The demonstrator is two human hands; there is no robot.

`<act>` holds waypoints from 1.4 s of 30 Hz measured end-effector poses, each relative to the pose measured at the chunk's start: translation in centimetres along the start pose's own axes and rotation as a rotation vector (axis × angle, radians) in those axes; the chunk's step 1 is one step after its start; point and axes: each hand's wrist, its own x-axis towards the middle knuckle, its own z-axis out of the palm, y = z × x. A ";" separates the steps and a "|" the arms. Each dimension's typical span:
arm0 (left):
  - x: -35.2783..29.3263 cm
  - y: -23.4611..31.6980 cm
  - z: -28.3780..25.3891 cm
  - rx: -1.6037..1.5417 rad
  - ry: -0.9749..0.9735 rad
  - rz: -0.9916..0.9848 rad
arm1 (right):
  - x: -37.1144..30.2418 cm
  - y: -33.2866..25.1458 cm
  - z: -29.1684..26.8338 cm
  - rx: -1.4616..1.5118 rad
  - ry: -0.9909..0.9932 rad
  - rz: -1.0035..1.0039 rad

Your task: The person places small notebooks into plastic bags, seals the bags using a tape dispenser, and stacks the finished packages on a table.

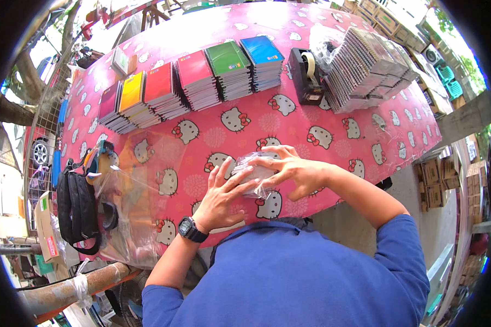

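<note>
- The left hand [220, 203] was open, fingers spread, fingertips resting at the left side of a clear-wrapped packet [261, 172].
- The packet lay on the pink surface [256, 133] between the hands; the step appeared to be smoothing or folding its film.
- The right hand [297, 171] was open, its spread fingers bent over the packet's right side.
- The next move probably called for steadying the packet while tucking loose film.
- Fingers covered much of the packet; its contents could not be identified.
</note>
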 end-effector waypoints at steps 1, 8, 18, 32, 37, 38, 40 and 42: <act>0.2 -0.1 -0.1 0.002 0.002 0.008 | 0.2 0.6 -0.1 0.111 -0.010 -0.018; 0.7 0.8 0.8 0.194 0.057 -0.026 | 2.5 3.4 0.1 0.985 0.196 0.075; -2.8 -1.7 3.3 -0.060 0.363 0.020 | -0.9 0.4 -0.3 0.215 0.374 -0.035; -0.1 -0.7 0.8 0.026 0.040 0.026 | 0.7 1.0 1.2 0.120 0.081 -0.095; 0.0 0.3 1.4 0.187 0.096 -0.019 | 2.2 3.1 1.1 0.592 0.346 0.022; -0.1 0.4 1.7 0.203 0.134 -0.027 | 2.5 2.8 1.0 0.740 0.299 0.097; 0.1 1.2 2.2 0.183 0.164 -0.071 | 2.6 2.7 1.1 0.956 0.251 0.177; 0.3 1.6 2.8 0.182 0.180 -0.102 | 2.6 3.5 0.8 0.897 0.323 0.230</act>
